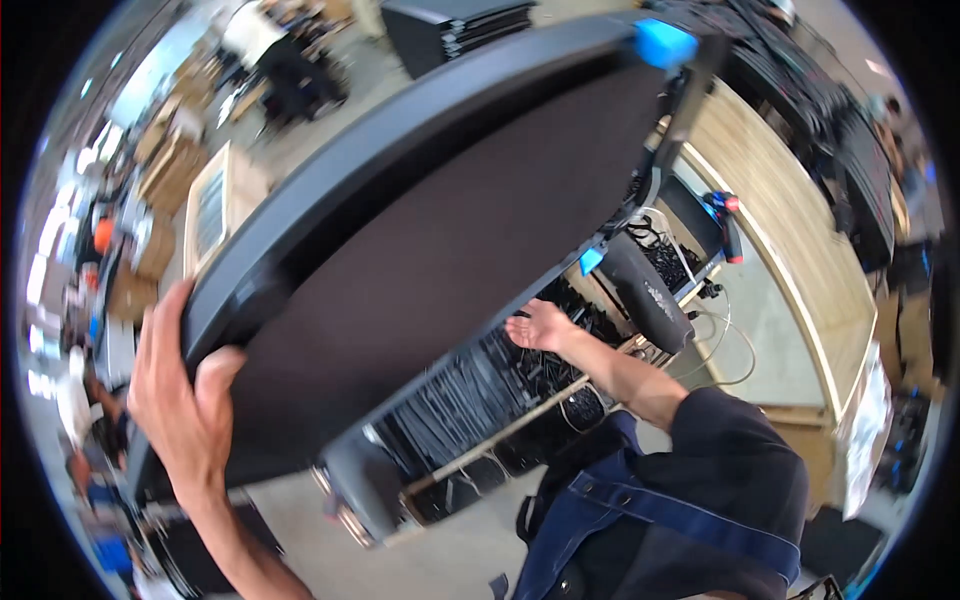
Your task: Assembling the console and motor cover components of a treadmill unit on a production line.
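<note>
We have the big dark flat panel point(420, 250), a monitor by the look of its screen face and thick black frame, held up in the air and tilted, its long axis running from lower left up to upper right across our view; our left hand point(185, 400) takes the lower left corner, the grip wrapped round the frame edge with the thumb on the screen side and the fingers curled over the rim, so it is pinching the panel itself; our right hand point(538, 325) sits under the panel's lower long edge, palm up and fingers spread flat, and we cannot tell whether it touches the edge or hovers just beneath it; so the panel lies above and ahead of both hands, the left one firmly on it, the right one the nearer to its middle; now the markings: a bright blue tab point(664, 42) sits at the far upper corner of the frame, a smaller blue tab point(591, 260) at the lower edge near the right hand; below, an open crate of black cables point(490, 385) stands on the floor, a black stand piece point(645, 290) beside it; brown cardboard boxes point(165, 165) are stacked far off at the left; a wooden worktop point(790, 230) curves away at the right.
</note>
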The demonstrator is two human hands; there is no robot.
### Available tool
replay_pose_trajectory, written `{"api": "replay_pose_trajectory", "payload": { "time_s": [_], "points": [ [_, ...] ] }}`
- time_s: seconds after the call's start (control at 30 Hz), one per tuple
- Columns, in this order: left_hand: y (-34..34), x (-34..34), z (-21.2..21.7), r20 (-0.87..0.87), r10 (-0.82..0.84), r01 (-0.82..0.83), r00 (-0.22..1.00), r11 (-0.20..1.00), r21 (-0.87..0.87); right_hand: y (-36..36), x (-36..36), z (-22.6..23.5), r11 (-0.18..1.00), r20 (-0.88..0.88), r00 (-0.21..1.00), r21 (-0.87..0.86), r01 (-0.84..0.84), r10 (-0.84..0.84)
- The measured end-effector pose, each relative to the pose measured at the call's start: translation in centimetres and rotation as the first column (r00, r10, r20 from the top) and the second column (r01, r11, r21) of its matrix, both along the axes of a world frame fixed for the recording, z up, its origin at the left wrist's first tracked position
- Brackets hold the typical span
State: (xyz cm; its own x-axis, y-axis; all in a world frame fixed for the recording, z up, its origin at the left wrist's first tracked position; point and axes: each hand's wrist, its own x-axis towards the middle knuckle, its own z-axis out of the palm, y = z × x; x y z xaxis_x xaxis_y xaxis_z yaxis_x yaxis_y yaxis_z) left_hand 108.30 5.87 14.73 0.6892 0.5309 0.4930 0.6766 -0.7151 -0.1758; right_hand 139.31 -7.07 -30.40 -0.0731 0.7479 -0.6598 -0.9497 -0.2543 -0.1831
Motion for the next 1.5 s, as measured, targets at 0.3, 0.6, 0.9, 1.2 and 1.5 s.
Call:
{"api": "replay_pose_trajectory", "payload": {
  "time_s": [0.3,0.6,0.9,1.2,1.5],
  "points": [
    [27.0,5.3,-7.2,-0.113,-0.045,0.004,0.993,0.940,-0.342,2.2,-1.1,-12.4,0.853,0.210,0.909,0.469,0.229,-0.360],
    [36.7,11.7,-37.7,-0.147,-0.092,-0.073,0.985,0.549,-0.832,-8.2,0.0,-8.4,0.765,-0.532,0.672,0.069,0.641,-0.515],
    [24.4,8.7,-34.3,0.145,0.068,0.016,0.987,0.857,-0.514,-10.4,9.1,-13.2,0.910,-0.428,0.825,0.012,0.414,-0.369],
    [-4.9,-5.7,-35.5,0.033,0.435,-0.315,0.900,0.700,-0.641,-11.0,8.3,-17.1,0.925,-0.125,0.929,0.115,0.363,-0.349],
    [-10.5,-6.7,-37.7,0.277,0.533,-0.340,0.800,0.782,-0.522,-9.5,6.7,-20.4,0.835,0.301,0.786,0.083,0.543,-0.541]
  ]
}}
